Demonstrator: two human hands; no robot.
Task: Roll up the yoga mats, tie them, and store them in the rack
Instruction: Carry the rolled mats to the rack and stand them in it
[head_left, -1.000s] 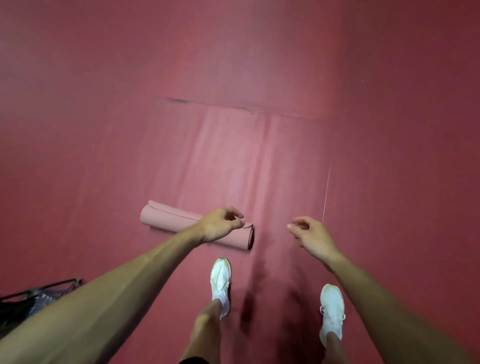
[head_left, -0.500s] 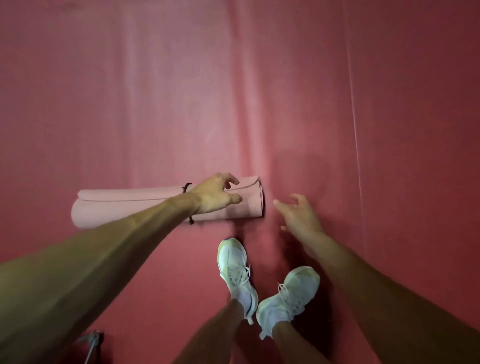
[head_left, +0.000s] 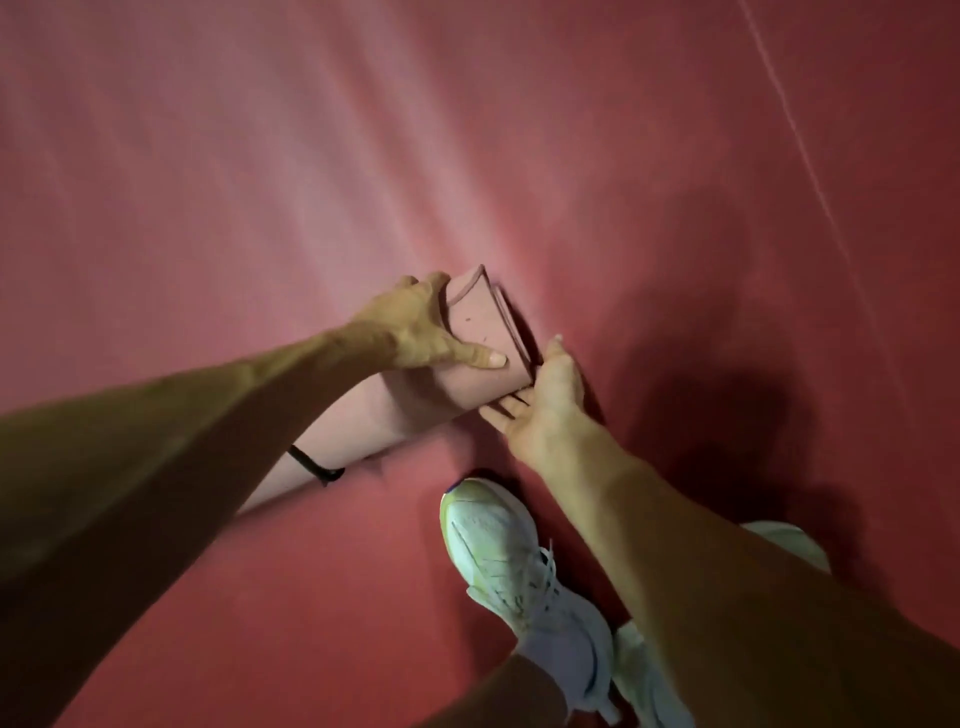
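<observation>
The red floor (head_left: 208, 156) fills the whole room underfoot, streaked with pale light and darkened by the person's shadow on the right. On it lies the pink mat (head_left: 395, 415), rolled into a tube that runs from lower left up toward the middle; the left forearm hides much of it. The left hand (head_left: 426, 327) grasps the roll close to its right end, fingers curled over the far side and thumb pressed along the near side. The right hand (head_left: 540, 410) is laid against that end face with fingers stretched out and relaxed, thumb up; it seems to be pressing rather than grasping, though the angle is awkward. A white shoe (head_left: 493, 551) stands just below the roll. A thin black tie (head_left: 317, 467) circles the mat farther left, partly hidden behind the forearm.
</observation>
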